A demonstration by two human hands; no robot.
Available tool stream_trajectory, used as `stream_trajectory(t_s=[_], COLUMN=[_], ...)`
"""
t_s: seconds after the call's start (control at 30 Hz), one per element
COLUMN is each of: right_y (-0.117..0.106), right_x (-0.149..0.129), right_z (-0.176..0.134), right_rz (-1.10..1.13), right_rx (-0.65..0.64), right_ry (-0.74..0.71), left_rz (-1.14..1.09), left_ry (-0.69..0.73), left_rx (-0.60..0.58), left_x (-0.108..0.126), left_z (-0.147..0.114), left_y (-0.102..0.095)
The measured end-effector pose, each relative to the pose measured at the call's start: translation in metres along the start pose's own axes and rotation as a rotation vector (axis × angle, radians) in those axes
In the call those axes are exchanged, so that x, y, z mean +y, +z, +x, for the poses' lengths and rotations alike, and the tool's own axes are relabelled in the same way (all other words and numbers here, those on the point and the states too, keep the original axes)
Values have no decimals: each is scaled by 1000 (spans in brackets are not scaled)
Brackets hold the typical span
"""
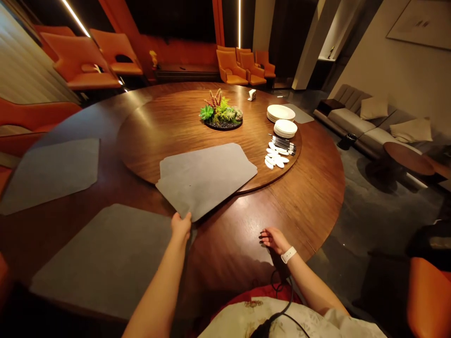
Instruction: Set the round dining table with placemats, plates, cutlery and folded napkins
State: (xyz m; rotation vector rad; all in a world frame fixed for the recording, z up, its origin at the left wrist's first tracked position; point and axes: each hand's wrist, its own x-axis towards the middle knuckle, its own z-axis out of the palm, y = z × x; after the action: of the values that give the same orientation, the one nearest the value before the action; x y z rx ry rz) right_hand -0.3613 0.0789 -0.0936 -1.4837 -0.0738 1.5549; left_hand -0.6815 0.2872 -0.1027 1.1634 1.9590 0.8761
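The plant [221, 112] stands on a round wooden turntable [155, 126], which sits on the larger round surface [243, 253]. On the person's side of the plant lies a slightly fanned stack of gray mats [207, 176], mostly on the turntable, with its near corner reaching past the turntable's rim. The left hand [182, 227] has that corner pinched between thumb and fingers. The right hand [275, 240], nearer the person than the plant and off to its right, holds nothing; its fingers are loosely bent and a little apart, and whether they touch the wood I cannot tell. A white band [288, 255] circles that wrist.

Two single mats lie on the surface to the left of the plant: a near mat [112, 263] beside the left forearm and a farther mat [56, 166]. To the right of the plant are a stack of large plates [281, 112], a stack of smaller plates [285, 129], black chopsticks [283, 144] and a cluster of white spoons [276, 159]. Behind the plant, slightly right, stands a small white holder [252, 95]. Orange chairs [229, 65] stand well beyond the plant.
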Motion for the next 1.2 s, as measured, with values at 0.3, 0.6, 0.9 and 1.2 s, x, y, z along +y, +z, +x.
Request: stream_trajectory(t_s=[0.3,0.6,0.9,1.2], right_y=[-59,-181,-215,-229], right_x=[-6,10,-23,-53], right_z=[0,-10,-4,20], right_rz=[138,-218,-1158,-1225], right_rx=[322,723,878,609], right_ry=[-150,-287,-238,-354], left_rz=[-423,-21,207,340], left_ry=[-281,-77,-50,12], left_rx=[-393,-521,-348,-278], left_x=[-105,-128,-123,-118], left_z=[-146,-208,-228,-238], left_y=[-1,11,6,-8])
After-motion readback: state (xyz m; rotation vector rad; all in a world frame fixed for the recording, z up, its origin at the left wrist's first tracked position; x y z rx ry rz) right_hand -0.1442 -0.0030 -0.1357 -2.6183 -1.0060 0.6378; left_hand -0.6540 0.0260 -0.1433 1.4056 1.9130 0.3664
